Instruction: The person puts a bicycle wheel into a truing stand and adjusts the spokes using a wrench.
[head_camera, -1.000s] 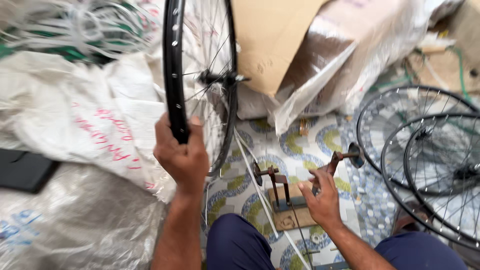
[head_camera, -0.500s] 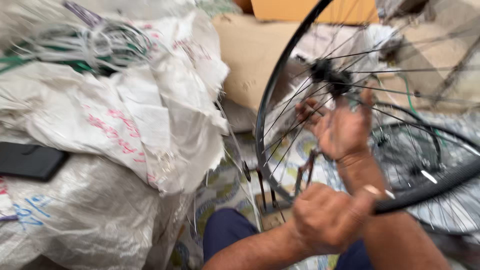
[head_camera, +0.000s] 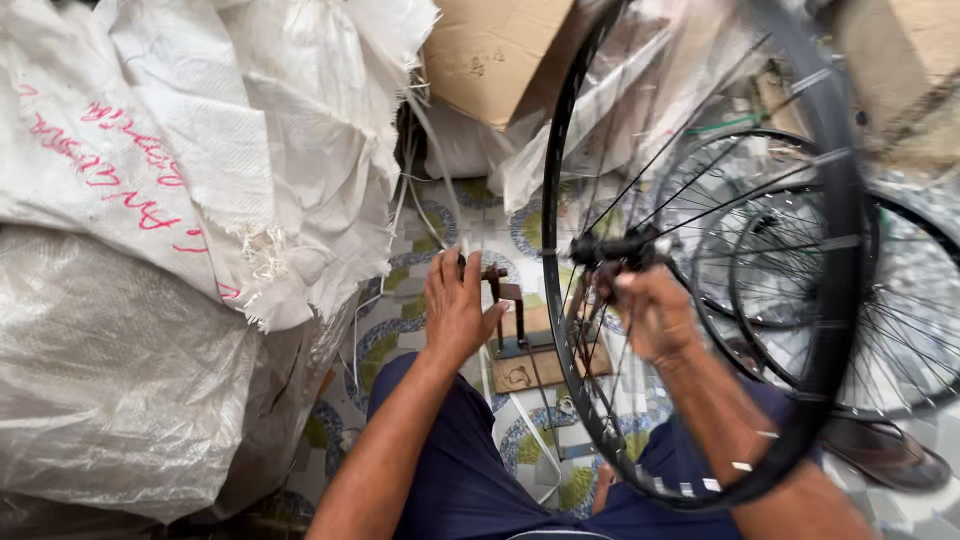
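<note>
- Two hands are at work, and we judge the job to be mid-way: our right hand (head_camera: 655, 315), right of centre in the frame, holds the black spoked wheel (head_camera: 700, 250) upright by its hub (head_camera: 615, 248), the fingers curled narrowly about the axle end; the wheel is not seated in anything.
- Our left hand (head_camera: 455, 305), at the centre of the frame, lies flat with fingers spread and loosely together, the fingertips near the upper end of the rusty metal stand (head_camera: 510, 310) that stands on the patterned tile floor (head_camera: 420, 270); whether they touch it we cannot tell. It grips nothing.
- The wheel's rim sweeps from the top of the frame down to the lower right, passing in front of our knees; its hub sits just right of the stand's uprights and a little higher, apart from them.
- Setting the hub into the stand looks like what is left, as we judge it.
- More finished wheels (head_camera: 830, 280) lie at the right of the frame; white woven sacks (head_camera: 180, 200) fill the left, a cardboard box (head_camera: 490, 50) the top centre.
</note>
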